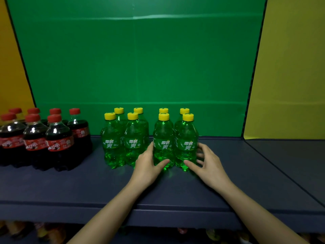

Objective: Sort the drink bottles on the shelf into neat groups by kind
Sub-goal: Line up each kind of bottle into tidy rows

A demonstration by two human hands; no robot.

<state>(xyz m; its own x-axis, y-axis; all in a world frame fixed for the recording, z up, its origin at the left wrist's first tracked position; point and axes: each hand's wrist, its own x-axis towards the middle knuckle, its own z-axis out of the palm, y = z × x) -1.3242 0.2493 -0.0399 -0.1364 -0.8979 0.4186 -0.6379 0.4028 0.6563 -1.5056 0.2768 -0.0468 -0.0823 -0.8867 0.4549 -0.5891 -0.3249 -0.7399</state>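
Note:
Several green soda bottles with yellow caps stand in the middle of the dark shelf [88, 187], in a left cluster [123, 141] and a right cluster [175, 141] with a narrow gap between them. My left hand [147, 164] rests against the left side of the right cluster, thumb at the front bottle's base. My right hand [207, 162] cups the cluster's right side, fingers spread and touching the front right bottle. Several dark cola bottles with red caps [44, 138] stand grouped at the far left.
A green back panel [137, 59] closes the shelf behind the bottles. Yellow side panels [290, 67] flank it. The shelf surface continues to the right past a seam [281, 175]. More packaged goods show dimly on the level below [44, 233].

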